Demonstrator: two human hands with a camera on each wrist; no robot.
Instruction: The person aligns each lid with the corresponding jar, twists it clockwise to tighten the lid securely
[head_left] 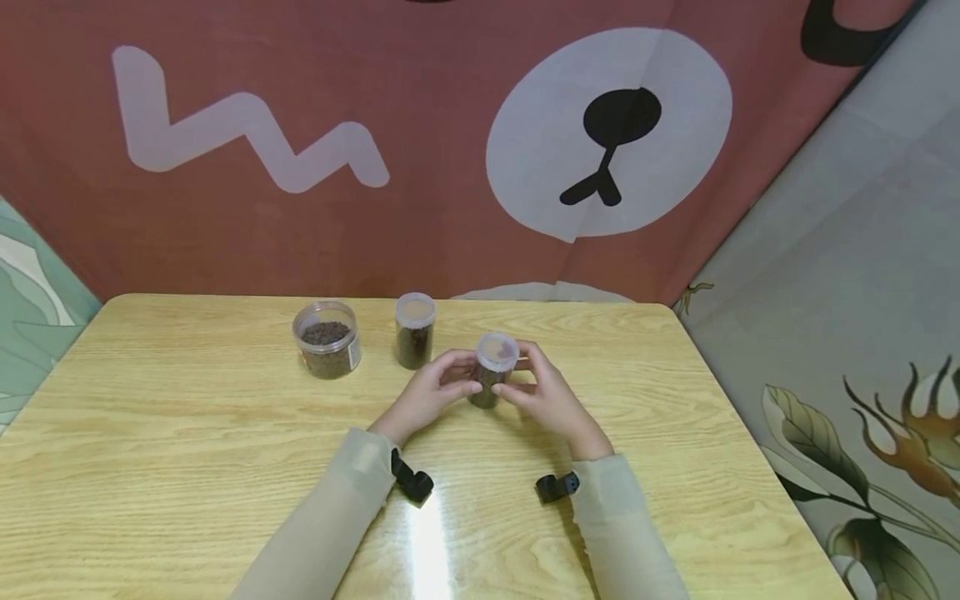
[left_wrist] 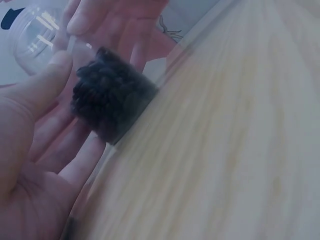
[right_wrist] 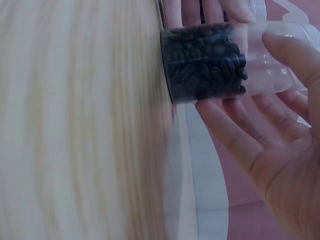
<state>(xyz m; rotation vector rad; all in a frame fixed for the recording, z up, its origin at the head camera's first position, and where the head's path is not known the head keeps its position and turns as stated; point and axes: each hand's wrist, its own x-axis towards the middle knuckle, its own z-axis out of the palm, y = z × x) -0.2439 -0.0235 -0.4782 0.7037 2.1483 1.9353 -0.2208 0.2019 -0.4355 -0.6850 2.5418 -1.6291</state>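
Observation:
A clear plastic jar [head_left: 487, 387] with a pale, see-through lid stands upright between both hands. Dark coffee beans fill its lower part; in the right wrist view the beans [right_wrist: 205, 65] show through the wall. My left hand [head_left: 438, 387] holds the jar from the left, thumb in front and fingers curving behind. From the other side my right hand [head_left: 551, 392] holds it the same way, its thumb [right_wrist: 290, 55] on the upper wall. The jar's base is right at the tabletop in both wrist views.
A similar lidded jar of dark contents [head_left: 415, 333] stands behind and left of the hands. Farther left is a wide, low tub [head_left: 330, 346] of brown granules. The wooden table [head_left: 187, 467] ends at a red-brown cloth [head_left: 337, 242] with a cartoon face.

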